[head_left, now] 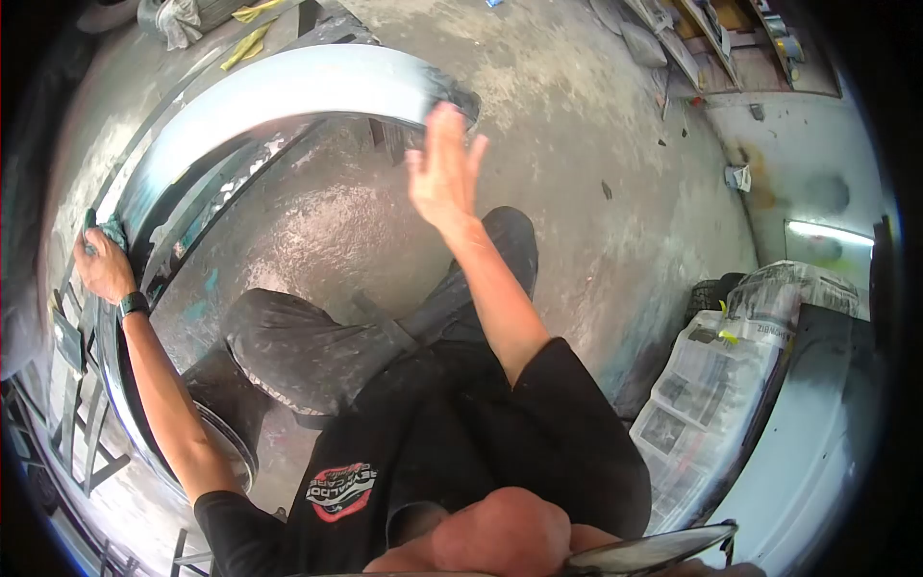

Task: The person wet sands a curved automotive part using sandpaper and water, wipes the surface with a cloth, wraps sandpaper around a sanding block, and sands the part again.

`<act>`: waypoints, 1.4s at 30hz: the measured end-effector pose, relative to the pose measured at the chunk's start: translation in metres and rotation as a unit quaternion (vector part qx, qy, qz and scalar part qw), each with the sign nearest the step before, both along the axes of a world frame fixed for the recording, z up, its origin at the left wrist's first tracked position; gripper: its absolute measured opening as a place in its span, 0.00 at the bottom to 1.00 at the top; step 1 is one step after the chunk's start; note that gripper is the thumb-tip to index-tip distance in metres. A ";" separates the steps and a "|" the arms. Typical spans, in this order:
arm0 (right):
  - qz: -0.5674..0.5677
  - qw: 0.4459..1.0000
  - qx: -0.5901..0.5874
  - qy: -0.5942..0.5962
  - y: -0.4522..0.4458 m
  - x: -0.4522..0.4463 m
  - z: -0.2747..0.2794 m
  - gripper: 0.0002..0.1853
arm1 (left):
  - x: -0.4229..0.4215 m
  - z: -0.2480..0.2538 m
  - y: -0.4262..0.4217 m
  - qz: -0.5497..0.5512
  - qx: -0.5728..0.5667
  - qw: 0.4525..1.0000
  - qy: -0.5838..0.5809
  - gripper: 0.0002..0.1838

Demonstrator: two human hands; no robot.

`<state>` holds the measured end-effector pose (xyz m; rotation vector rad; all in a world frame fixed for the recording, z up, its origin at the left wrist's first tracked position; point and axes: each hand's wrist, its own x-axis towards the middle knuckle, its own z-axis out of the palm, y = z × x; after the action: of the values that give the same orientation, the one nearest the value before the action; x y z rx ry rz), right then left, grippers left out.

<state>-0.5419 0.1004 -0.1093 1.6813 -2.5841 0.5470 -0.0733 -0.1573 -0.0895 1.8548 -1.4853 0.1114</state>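
Note:
A long curved panel (pixel 288 85), white on its upper face and darker toward both ends, arcs across the upper left over a metal stand. My left hand (pixel 104 266) is at the panel's left side, its fingers closed on a teal cloth (pixel 112 231) against the surface. Near the panel's right end, my right hand (pixel 445 173) is raised with its fingers apart and blurred; nothing shows in it. Whether its fingertips touch the dark end cannot be told.
A bucket (pixel 229 444) stands beneath my left arm. Newspaper-covered parts (pixel 687 394) lie at the right beside a pale panel (pixel 803 433). Shelves (pixel 740 43) are at the upper right. My bent legs are below the arc.

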 end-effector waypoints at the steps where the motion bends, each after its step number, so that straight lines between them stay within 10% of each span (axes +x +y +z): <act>1: -0.042 0.999 -0.014 -0.015 0.012 -0.005 -0.003 0.40 | -0.003 0.003 0.004 0.006 -0.013 1.000 0.003 0.29; 7: 0.051 0.985 -0.153 -0.059 -0.061 0.059 0.006 0.38 | -0.009 0.010 0.006 0.011 0.006 1.000 -0.009 0.29; 13: -0.107 0.993 -0.039 -0.009 -0.014 0.004 -0.006 0.38 | -0.017 0.014 0.011 -0.002 -0.016 1.000 -0.003 0.29; 19: 0.090 0.994 -0.048 -0.030 -0.060 0.037 0.021 0.35 | -0.003 0.001 0.001 0.005 0.002 1.000 -0.001 0.28; 25: -0.079 0.995 -0.056 -0.024 -0.015 0.013 -0.003 0.39 | -0.014 0.008 0.010 -0.004 -0.007 1.000 -0.002 0.29; 42: 0.081 0.990 -0.113 0.008 -0.007 0.027 -0.013 0.40 | -0.007 0.005 0.007 -0.017 -0.019 1.000 0.008 0.26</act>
<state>-0.5149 0.0935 -0.1220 1.8173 -2.2851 0.7947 -0.0804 -0.1500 -0.0842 1.7943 -1.4942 0.1087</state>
